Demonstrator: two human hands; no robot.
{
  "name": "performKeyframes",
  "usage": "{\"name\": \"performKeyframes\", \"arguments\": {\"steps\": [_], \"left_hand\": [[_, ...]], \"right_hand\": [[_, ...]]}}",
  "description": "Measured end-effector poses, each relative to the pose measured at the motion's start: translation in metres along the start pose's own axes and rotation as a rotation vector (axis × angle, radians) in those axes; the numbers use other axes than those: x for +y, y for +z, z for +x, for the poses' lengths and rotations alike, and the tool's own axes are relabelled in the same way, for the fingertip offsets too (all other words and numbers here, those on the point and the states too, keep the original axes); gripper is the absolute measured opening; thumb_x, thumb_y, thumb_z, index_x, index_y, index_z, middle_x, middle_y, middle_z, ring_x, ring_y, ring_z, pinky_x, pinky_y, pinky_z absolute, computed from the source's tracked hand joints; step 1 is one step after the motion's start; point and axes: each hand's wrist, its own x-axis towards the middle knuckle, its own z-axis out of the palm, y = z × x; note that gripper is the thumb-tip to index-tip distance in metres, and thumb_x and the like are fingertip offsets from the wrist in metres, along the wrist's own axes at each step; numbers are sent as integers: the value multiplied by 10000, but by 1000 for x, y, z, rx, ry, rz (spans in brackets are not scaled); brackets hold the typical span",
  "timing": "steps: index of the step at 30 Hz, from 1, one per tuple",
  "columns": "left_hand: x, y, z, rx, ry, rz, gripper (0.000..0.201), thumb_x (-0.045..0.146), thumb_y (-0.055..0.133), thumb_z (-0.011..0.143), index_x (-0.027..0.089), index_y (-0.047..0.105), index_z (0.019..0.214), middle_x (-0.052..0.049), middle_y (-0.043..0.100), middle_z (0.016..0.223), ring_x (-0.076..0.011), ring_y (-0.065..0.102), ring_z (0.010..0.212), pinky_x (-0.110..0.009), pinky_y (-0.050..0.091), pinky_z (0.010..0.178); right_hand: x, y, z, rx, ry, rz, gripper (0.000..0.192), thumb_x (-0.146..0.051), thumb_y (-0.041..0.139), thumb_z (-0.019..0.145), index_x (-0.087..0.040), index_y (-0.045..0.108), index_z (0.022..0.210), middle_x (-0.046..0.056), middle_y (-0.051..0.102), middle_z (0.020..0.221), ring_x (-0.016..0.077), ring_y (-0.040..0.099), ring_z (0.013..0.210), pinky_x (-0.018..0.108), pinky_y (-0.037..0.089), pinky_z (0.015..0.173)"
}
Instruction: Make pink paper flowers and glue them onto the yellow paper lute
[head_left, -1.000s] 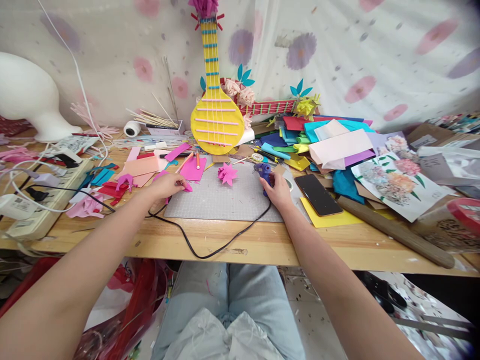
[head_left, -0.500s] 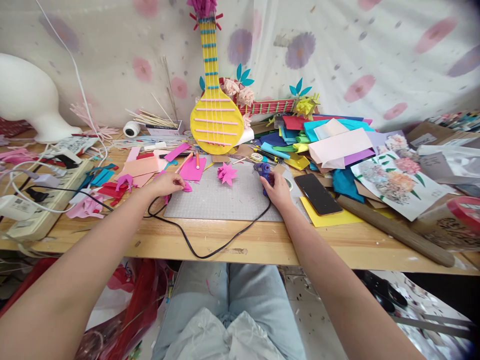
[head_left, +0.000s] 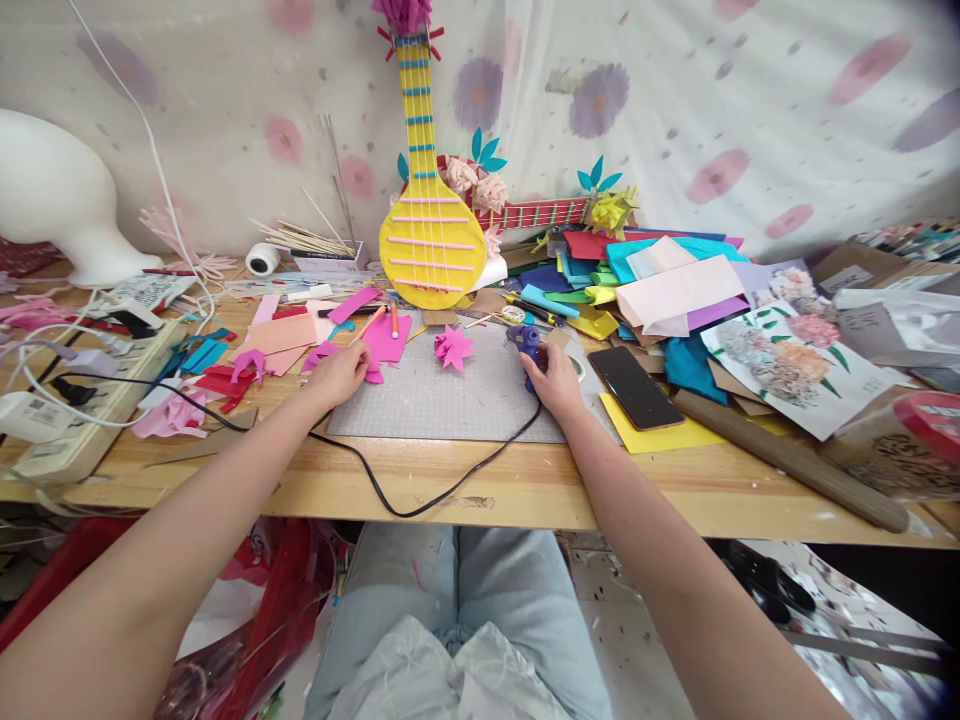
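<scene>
My right hand (head_left: 556,382) is wrapped round a blue hot glue gun (head_left: 529,343), whose black cord loops down over the front of the table. Over the left edge of the grey cutting mat (head_left: 450,405) is my left hand (head_left: 341,376), its fingers closed and curled downward. What they hold, if anything, is hidden behind the hand. A small magenta paper piece (head_left: 374,375) shows right beside those fingertips. Between my hands a magenta paper flower (head_left: 454,348) with pointed petals lies on the mat.
A yellow paper lute (head_left: 433,245) leans upright at the back. Coloured paper sheets (head_left: 679,290) pile up at the right, near a black phone (head_left: 635,388) and a wooden rod (head_left: 787,460). Paper scraps and a power strip (head_left: 97,410) fill the left side.
My left hand has shifted slightly right and turned, its fingers now further down by the magenta paper. My right hand and the glue gun have stayed in place.
</scene>
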Motion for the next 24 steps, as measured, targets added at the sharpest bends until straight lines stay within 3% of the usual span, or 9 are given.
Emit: {"name": "performKeyframes", "arguments": {"steps": [5,10,14,18,21,24], "left_hand": [[-1,5,-1,20,82,-53,196,174,381,756,220,566,802,-55,641,897,-207,583,829,-314,427,701],[-7,7,-2,-5,105,-140,204,285,497,718,202,608,868,-50,632,895,-190,584,804,-306,453,705],[-7,4,-1,60,144,-95,274,333,573,708,199,597,947,-75,608,1025,-235,554,997,-358,433,871],[-3,-1,-2,156,133,-39,537,343,680,638,197,516,1129,-113,512,1221,-293,416,1205,-422,346,1005],[0,-4,-3,197,102,1,751,354,716,602,182,409,1265,-137,431,1301,-310,361,1240,-441,305,1034],[1,-6,-5,219,92,31,832,368,728,582,173,366,1306,-143,400,1321,-324,340,1248,-451,277,1047]], "right_hand": [[1,0,1,-7,-5,-11,522,-637,426,785,-163,555,961,136,638,895,253,582,826,416,448,770],[1,0,1,-3,-16,-31,527,-645,421,784,-166,558,954,133,635,884,251,573,821,408,445,769],[-1,1,0,5,-18,-58,544,-661,411,780,-163,559,940,136,633,881,261,571,845,412,439,781],[-1,2,0,5,-17,-55,553,-672,401,779,-166,560,932,139,633,898,265,570,861,419,436,792],[1,2,1,1,-18,-62,559,-677,394,781,-164,561,931,142,629,907,267,567,871,421,433,796],[2,4,1,5,-28,-90,552,-674,395,784,-169,568,923,138,626,902,270,560,876,420,431,796]]}}
